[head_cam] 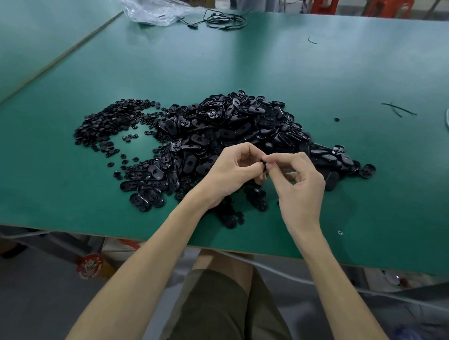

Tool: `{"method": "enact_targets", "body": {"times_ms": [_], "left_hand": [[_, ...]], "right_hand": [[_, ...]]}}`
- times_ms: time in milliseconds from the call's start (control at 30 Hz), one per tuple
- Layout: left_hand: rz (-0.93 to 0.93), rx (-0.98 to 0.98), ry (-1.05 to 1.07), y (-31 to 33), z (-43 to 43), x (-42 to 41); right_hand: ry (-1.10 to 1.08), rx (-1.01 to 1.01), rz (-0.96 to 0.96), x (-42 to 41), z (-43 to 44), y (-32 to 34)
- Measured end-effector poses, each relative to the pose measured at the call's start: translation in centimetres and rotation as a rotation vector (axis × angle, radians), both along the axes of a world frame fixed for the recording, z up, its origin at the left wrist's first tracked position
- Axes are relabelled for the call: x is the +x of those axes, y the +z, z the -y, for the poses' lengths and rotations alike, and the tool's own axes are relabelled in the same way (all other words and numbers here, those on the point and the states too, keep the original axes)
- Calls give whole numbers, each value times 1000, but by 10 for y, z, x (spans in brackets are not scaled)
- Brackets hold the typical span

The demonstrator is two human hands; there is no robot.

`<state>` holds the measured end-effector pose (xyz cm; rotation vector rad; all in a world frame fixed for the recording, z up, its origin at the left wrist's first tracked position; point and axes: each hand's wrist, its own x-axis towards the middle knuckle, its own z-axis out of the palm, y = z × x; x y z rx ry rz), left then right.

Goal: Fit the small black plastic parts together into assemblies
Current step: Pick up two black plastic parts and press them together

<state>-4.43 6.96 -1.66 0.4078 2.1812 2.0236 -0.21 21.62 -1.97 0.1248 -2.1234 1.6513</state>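
Fingers (248, 150) of left hand (232, 171) and right hand (302, 183) pinch one black part (264, 165) over the heap (234, 123).

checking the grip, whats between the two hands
A small black part, pinched by fingertips of the left hand and the right hand; the head view shows it.

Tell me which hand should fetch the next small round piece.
Left, probably: the left hand is nearer the round pieces spread left of the oval shells; the right hand would have to cross them. Both now pinch one small part.
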Motion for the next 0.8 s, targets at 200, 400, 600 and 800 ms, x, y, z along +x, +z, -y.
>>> {"method": "enact_targets", "body": {"times_ms": [200, 400, 600, 800], "left_hand": [[28, 63, -33, -1, 2, -1], [23, 61, -39, -2, 3, -2], [26, 73, -40, -1, 4, -1], [26, 137, -13, -3, 1, -1]], "right_hand": [[-50, -57, 21, -2, -2, -2], [-50, -59, 28, -2, -2, -2], [-50, -34, 25, 0, -2, -1], [-117, -16, -1, -1, -2, -3]]}}
